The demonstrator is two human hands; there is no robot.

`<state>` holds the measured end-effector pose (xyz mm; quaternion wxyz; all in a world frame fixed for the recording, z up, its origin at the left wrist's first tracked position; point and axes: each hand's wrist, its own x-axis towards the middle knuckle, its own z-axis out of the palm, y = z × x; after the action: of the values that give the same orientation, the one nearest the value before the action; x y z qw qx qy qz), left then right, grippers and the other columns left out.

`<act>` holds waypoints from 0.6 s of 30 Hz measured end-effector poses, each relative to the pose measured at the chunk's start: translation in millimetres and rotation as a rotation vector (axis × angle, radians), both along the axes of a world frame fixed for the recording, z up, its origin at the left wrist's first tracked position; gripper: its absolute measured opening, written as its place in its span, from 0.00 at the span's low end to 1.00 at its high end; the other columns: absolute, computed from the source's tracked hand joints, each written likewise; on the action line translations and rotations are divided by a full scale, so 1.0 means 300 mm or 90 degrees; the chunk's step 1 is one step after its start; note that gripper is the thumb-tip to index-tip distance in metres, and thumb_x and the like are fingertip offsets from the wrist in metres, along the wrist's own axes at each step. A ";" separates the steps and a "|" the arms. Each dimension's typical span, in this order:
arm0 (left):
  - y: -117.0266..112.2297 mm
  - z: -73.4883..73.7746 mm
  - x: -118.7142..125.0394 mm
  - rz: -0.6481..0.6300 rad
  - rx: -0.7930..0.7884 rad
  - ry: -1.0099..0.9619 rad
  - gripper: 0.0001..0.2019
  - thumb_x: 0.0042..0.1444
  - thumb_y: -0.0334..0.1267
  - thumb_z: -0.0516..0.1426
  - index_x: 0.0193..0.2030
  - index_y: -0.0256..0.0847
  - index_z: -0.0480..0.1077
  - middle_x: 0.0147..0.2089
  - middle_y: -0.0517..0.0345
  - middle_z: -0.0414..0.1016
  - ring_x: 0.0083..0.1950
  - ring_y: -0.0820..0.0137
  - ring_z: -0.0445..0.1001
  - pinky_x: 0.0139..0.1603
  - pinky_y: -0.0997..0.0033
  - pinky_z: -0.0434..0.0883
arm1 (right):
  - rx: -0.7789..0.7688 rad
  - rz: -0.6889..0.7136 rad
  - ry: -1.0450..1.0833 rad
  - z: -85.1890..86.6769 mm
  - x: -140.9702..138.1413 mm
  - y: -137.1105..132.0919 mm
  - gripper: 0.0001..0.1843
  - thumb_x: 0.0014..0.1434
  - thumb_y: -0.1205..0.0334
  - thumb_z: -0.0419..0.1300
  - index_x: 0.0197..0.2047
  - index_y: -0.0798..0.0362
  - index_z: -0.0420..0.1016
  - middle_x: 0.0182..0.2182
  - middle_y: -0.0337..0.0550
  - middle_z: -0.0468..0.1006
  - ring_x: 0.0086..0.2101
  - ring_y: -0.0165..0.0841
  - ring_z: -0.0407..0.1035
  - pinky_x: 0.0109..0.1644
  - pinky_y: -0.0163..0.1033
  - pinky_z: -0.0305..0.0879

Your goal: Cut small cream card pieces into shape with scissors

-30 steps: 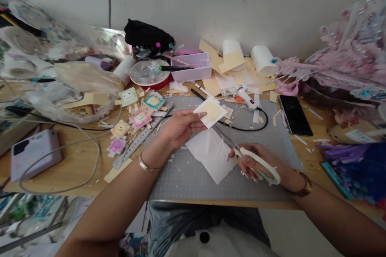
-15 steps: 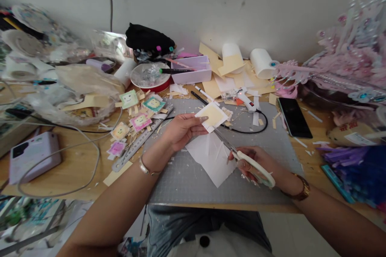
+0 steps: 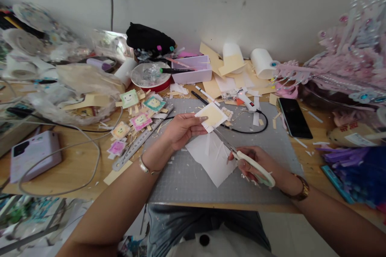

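Note:
My left hand (image 3: 186, 129) pinches a small square of white paper with a pale yellow card (image 3: 212, 115) on it, held above the mat. My right hand (image 3: 253, 164) is closed around the white handles of a pair of scissors (image 3: 261, 169). The scissors' blades point up and left, their tips at the lower edge of the square. Below lies a white paper sheet (image 3: 217, 172) with thin paper strips on it, on the grey cutting mat (image 3: 183, 188).
To the left lie several small coloured square faces (image 3: 141, 121) and a metal ruler (image 3: 134, 148). A glue gun (image 3: 247, 100) with a black cord, a lilac box (image 3: 193, 73) and a red-and-white bowl (image 3: 150, 80) are behind. A phone (image 3: 294, 118) lies right, near pink crowns (image 3: 350, 56).
Almost nothing differs. Both hands, the paper square and the scissors stay in practically the same place.

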<state>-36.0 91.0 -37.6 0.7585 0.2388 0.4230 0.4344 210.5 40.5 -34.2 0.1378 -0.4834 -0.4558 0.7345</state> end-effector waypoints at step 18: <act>0.001 -0.006 0.001 0.002 -0.011 -0.007 0.01 0.51 0.25 0.63 0.32 0.29 0.76 0.31 0.47 0.82 0.28 0.67 0.80 0.31 0.72 0.78 | -0.018 -0.008 -0.013 -0.002 0.000 -0.005 0.16 0.49 0.51 0.64 0.35 0.55 0.73 0.14 0.32 0.67 0.11 0.22 0.57 0.12 0.27 0.55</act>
<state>-35.7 91.3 -39.5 0.7622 0.2292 0.4230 0.4330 210.5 39.1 -34.9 0.1310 -0.4954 -0.4440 0.7350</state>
